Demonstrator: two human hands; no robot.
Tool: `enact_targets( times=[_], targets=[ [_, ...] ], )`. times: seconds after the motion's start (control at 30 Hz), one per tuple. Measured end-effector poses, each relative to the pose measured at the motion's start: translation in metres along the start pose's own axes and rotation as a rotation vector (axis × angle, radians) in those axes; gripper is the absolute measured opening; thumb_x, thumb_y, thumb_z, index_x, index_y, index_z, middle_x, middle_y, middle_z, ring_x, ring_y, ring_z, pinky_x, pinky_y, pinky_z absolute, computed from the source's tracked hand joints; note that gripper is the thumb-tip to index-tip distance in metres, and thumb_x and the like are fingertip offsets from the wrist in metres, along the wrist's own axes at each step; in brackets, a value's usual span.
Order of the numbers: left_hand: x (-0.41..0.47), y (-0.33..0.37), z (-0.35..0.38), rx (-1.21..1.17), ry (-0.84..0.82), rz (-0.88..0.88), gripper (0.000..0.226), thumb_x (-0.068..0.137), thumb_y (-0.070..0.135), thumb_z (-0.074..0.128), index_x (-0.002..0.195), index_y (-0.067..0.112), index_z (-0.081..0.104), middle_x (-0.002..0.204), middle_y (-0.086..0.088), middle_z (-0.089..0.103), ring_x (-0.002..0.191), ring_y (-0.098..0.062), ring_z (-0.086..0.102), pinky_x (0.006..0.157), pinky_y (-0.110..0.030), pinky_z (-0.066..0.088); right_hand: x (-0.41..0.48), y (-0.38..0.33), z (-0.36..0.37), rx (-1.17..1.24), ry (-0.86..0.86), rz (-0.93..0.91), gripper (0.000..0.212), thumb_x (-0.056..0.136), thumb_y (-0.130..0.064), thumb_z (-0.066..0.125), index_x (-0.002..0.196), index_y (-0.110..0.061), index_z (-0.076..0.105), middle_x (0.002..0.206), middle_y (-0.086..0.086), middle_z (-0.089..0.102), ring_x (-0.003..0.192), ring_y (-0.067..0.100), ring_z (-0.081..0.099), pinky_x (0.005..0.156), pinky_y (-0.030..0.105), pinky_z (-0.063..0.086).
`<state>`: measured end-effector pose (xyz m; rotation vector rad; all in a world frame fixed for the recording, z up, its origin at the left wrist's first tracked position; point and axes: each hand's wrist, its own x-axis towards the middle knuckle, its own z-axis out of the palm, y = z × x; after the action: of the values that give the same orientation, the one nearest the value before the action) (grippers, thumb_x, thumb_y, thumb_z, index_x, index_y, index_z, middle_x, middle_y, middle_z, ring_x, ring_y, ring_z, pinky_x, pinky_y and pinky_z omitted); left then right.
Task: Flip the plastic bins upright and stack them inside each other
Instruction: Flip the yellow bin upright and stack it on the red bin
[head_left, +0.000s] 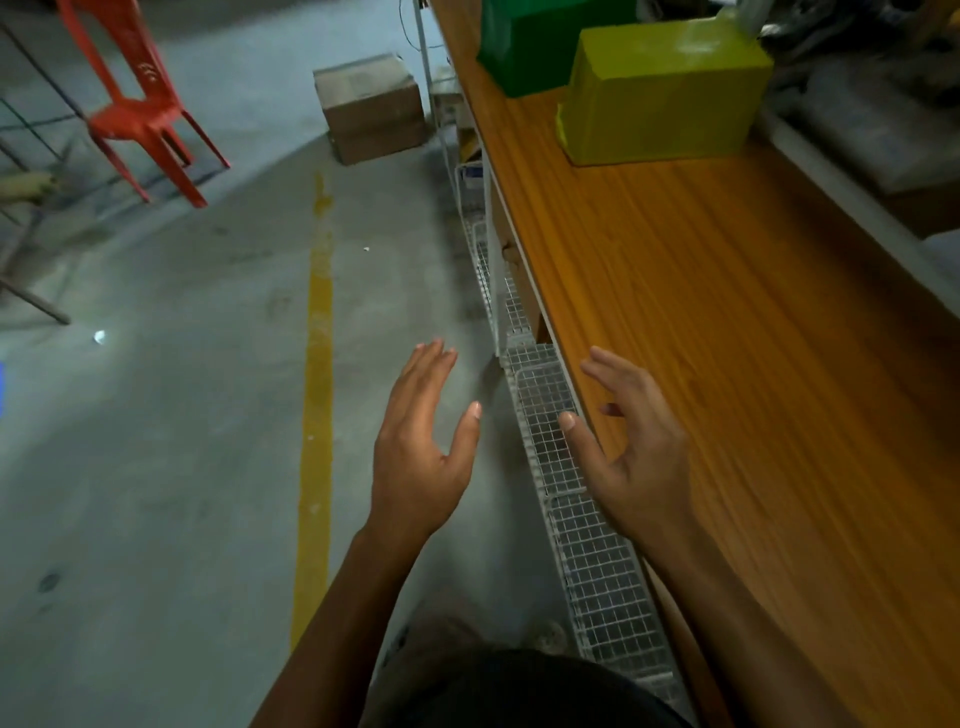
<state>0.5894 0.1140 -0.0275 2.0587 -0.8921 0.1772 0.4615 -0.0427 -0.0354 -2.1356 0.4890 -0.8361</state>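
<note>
A yellow plastic bin (660, 91) lies upside down, closed bottom up, on the far part of the wooden tabletop (727, 338). Just behind it, partly cut off by the top edge, sits a green plastic bin (524, 47), also bottom up. My left hand (423, 441) is held over the floor beside the table's left edge, fingers spread, holding nothing. My right hand (634, 441) hovers over the table's near left edge, fingers apart and empty. Both hands are well short of the bins.
White wire-mesh baskets (571, 467) run along the table's left side below its edge. A cardboard box (371, 106) stands on the concrete floor beyond. A red plastic chair (137, 98) is at the far left. A yellow floor line (318, 389) runs lengthwise.
</note>
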Motion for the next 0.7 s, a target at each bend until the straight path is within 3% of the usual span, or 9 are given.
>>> enact_targets(
  times=[0.23,0.4,0.7],
  targets=[
    [0.099,-0.064,0.030,-0.026,-0.016,-0.010,0.050,0.094,0.025,0.057,0.141,0.007,0.049,0.149,-0.008,0.048,0.144,-0.017,0.036,0.116,-0.015,0.023,0.096,0.035,0.051,-0.037,-0.040,0.017,0.049,0.092,-0.042,0.057,0.135,-0.018,0.056,0.144,0.001,0.052,0.131,0.014,0.050,0.095,0.047,0.053],
    [0.201,-0.114,0.046,-0.057,-0.032,0.044,0.051,0.095,0.029,0.055,0.142,0.009,0.049,0.149,-0.005,0.047,0.143,-0.015,0.036,0.116,-0.015,0.023,0.189,0.057,0.093,-0.002,0.059,0.055,0.049,0.091,-0.043,0.056,0.134,-0.018,0.056,0.141,0.001,0.054,0.128,0.010,0.051,0.093,0.039,0.055],
    [0.380,-0.172,0.076,-0.100,-0.180,0.164,0.053,0.095,0.026,0.058,0.145,0.012,0.046,0.152,-0.005,0.044,0.145,-0.017,0.035,0.118,-0.026,0.029,0.326,0.077,0.142,-0.042,0.199,0.096,0.049,0.091,-0.042,0.055,0.132,-0.015,0.057,0.139,0.002,0.055,0.123,0.012,0.055,0.086,0.035,0.057]
  ],
)
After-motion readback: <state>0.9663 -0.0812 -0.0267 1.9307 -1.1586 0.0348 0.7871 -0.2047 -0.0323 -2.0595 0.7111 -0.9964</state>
